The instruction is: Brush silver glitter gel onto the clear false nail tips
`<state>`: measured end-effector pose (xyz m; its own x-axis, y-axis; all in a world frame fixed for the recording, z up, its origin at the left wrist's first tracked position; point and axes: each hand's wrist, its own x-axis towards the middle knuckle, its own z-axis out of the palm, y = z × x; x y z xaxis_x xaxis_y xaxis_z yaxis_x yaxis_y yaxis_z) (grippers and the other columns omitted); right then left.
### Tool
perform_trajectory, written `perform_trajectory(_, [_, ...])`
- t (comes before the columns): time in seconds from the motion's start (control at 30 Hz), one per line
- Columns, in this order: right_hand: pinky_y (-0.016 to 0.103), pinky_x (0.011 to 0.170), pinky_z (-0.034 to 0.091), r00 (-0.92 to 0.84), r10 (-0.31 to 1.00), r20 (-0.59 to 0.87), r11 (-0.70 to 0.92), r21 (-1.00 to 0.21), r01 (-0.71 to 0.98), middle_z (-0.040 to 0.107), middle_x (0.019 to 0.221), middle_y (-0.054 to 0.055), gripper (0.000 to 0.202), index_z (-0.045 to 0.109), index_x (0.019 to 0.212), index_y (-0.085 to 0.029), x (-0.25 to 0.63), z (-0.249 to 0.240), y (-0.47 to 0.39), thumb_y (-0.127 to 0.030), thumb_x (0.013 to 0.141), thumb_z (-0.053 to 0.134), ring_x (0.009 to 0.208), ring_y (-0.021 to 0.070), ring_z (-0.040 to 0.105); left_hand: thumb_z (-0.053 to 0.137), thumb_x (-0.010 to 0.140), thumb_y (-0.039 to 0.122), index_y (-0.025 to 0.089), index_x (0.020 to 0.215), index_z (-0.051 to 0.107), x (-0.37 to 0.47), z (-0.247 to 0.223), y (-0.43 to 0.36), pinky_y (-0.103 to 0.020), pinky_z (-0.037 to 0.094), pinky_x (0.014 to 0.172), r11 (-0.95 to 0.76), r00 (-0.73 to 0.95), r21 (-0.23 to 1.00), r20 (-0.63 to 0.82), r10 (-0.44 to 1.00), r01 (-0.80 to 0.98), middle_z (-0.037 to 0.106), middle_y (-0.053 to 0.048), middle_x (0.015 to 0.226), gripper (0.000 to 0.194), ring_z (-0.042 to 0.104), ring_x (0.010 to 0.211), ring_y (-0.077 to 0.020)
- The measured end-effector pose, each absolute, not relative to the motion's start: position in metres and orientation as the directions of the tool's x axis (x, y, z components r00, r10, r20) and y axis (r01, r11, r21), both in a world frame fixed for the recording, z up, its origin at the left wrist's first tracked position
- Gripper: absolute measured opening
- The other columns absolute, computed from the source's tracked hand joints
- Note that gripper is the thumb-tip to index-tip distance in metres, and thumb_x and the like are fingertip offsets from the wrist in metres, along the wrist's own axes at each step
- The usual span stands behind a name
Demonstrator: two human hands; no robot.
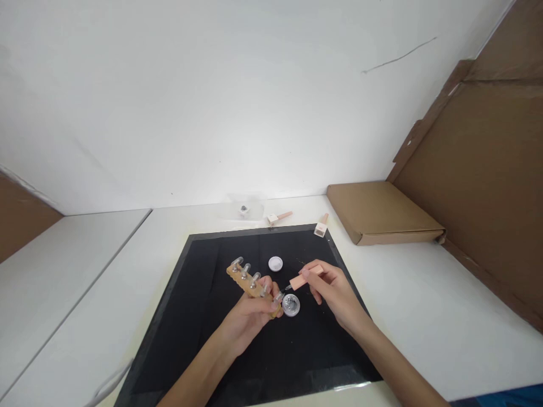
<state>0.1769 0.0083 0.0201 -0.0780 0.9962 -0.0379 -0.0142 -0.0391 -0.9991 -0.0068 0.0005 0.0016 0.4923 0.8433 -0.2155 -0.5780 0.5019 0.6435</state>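
Pink-handled brush (pixel 306 277) is pinched in the right hand (pixel 335 288), its tip at the clear nail tips (pixel 255 278) on the tan display stand (pixel 248 285). Gripping that stand's near end, the left hand (pixel 250 319) hovers above the black mat (pixel 178 339).

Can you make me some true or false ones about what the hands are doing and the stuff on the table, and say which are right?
1. The left hand holds a tan bar with clear tips on it. True.
2. The right hand holds a blue stick. False: the right hand holds a pink stick.
3. The round silvery pot is on the black mat. True.
4. The flat cardboard box is on the mat. False: the flat cardboard box is on the white table.
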Motion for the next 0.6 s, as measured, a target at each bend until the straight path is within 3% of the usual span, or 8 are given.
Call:
perform_trajectory(0.4, [0.02,0.04,0.027,-0.061,0.998,0.011,0.004,-0.994,-0.107,0.042,0.045,-0.009,0.029,0.06,0.076,-0.016,0.1763,0.0227,0.0072,-0.045,0.078,0.063,0.038,0.0061,0.036,0.066,0.061,0.0,0.017,0.066,0.049,-0.0076,0.0051,-0.0002,-0.025,0.038,0.061,0.505,0.495,0.643,-0.217,0.842,-0.576,0.052,0.004,0.066,0.025,0.047,0.059,-0.009])
perform_trajectory(0.6, [0.02,0.041,0.028,-0.167,0.984,0.065,0.041,-0.988,-0.146,0.043,0.047,-0.008,0.028,0.063,0.078,-0.017,0.1786,0.0185,0.0062,-0.045,0.08,0.063,0.038,0.0061,0.037,0.065,0.063,0.0,0.017,0.068,0.05,-0.0067,0.0044,-0.0002,-0.025,0.038,0.061,0.502,0.485,0.651,-0.227,0.845,-0.569,0.053,0.003,0.071,0.023,0.049,0.061,-0.0093])
